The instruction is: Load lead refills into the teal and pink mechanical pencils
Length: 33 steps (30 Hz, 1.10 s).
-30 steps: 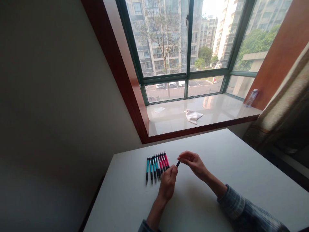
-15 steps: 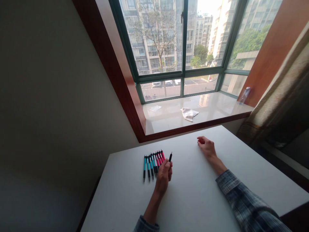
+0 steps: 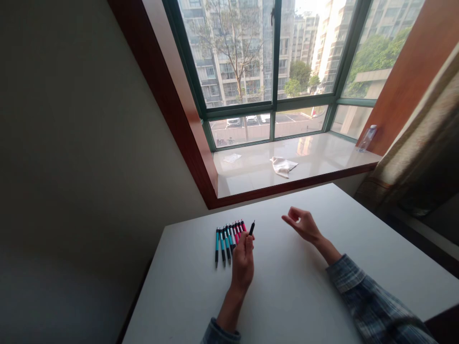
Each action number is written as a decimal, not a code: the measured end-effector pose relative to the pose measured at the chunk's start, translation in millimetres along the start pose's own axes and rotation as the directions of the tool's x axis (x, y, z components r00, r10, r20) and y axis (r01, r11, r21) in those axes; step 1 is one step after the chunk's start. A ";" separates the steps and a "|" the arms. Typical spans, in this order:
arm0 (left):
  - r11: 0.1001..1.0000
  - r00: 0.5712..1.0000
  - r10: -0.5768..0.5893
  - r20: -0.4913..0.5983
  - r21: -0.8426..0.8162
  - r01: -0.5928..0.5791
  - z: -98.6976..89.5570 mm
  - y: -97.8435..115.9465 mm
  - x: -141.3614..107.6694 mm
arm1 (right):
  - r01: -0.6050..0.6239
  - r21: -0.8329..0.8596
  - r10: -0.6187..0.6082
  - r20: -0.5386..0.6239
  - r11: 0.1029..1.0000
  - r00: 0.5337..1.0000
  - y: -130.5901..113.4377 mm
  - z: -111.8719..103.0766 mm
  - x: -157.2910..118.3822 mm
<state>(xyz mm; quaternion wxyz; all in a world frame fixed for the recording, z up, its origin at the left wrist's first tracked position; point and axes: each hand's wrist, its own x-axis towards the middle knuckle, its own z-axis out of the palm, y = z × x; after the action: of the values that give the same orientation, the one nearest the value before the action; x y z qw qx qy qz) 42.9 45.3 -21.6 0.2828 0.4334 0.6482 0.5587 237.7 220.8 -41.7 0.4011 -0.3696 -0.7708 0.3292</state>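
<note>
While the left hand point(image 3: 243, 263) grips a slim black pen part point(image 3: 252, 228) in a closed fist near the middle of the frame, its tip poking up past the fingers, the right hand point(image 3: 303, 225) is held well apart to the right, half open, its fingers loosely curled around nothing visible. Just beyond the left hand's knuckles, a row of pens point(image 3: 229, 241) lies side by side on a white table point(image 3: 287, 296), with teal barrels at the left end and pink ones at the right. The fist sits so close to the pens that a careless sideways move could knock them out of line. The black part is thin and looks round, so if the grip loosened, it could drop and roll across the smooth top, into the row or toward the table's lower left edge. Toward the top of the frame, a window sill point(image 3: 251, 184) holds a cloth point(image 3: 283, 166), a paper point(image 3: 232, 157) and a plastic bottle point(image 3: 367, 138).
</note>
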 end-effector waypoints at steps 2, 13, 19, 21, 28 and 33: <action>0.982 0.997 0.063 0.038 0.174 -0.068 0.7 1.0 -2.7 | -0.020 0.168 -0.022 0.248 0.986 0.968 -18.2 16.5 -9.7; 0.847 0.960 0.099 0.261 0.484 -0.219 17.2 1.5 -10.2 | -0.175 0.427 0.021 0.342 0.887 0.940 -44.6 52.8 -30.4; 0.929 0.963 0.057 0.265 0.340 -0.149 17.7 -4.6 -6.9 | -0.126 0.373 -0.008 0.337 0.919 0.941 -46.0 47.9 -29.8; 0.950 0.966 0.038 0.255 0.291 -0.114 16.8 -6.1 -6.0 | -0.107 0.369 -0.032 0.353 0.923 0.935 -47.2 45.5 -29.3; 0.996 0.971 0.007 0.239 0.080 -0.027 17.1 -5.1 -6.4 | -0.184 0.546 -0.005 0.325 0.817 0.946 -53.6 44.7 -31.1; 0.987 0.965 -0.006 0.262 -0.154 0.048 20.6 -3.4 -5.9 | -0.212 0.620 -0.026 0.352 0.755 0.936 -57.3 41.0 -29.9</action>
<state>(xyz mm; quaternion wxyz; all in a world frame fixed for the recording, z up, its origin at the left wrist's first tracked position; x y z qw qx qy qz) 62.3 50.0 -30.0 0.4070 0.4701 0.5645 0.5429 196.9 158.0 -25.9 0.3481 -0.1841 -0.6462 0.6537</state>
